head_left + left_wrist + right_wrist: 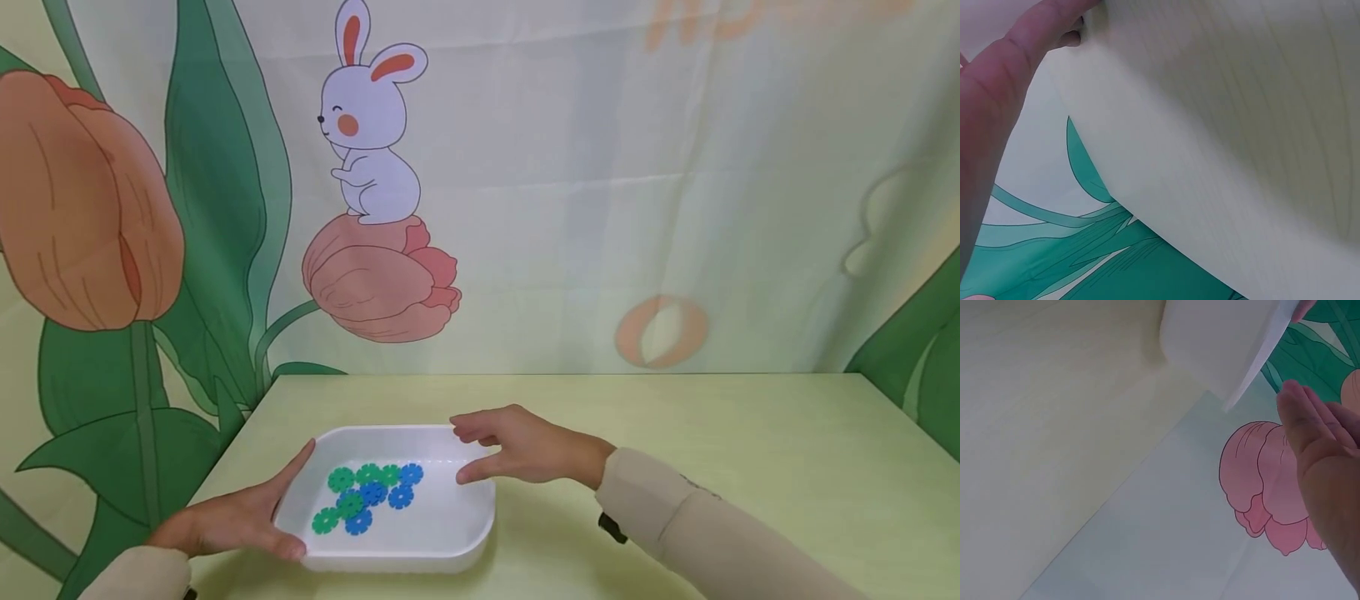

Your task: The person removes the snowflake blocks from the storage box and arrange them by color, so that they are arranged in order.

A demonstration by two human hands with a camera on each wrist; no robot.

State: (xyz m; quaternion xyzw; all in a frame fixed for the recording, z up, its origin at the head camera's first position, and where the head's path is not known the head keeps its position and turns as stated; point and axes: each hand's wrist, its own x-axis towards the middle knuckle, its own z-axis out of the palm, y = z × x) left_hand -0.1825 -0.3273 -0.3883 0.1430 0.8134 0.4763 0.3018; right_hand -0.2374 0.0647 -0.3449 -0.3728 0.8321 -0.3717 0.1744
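A white plastic tray [405, 540] stands on the table in the head view, with several green snowflake building discs [341, 479] and blue snowflake discs [401, 497] lying flat in its left half, some overlapping. At the tray's left end my left hand [232, 521] grips the side, thumb at the near corner and a finger reaching toward the far corner. My right hand [525, 446] hovers over the right end, fingers extended and thumb apart, holding nothing. In the right wrist view, the fingers [1310, 422] stand apart from the tray [1216, 344].
The pale yellow-green table [712, 483] extends to the right of the tray. Behind it hangs a printed cloth backdrop [540, 208] with a rabbit and tulips. A dark band [612, 528] shows under the right sleeve.
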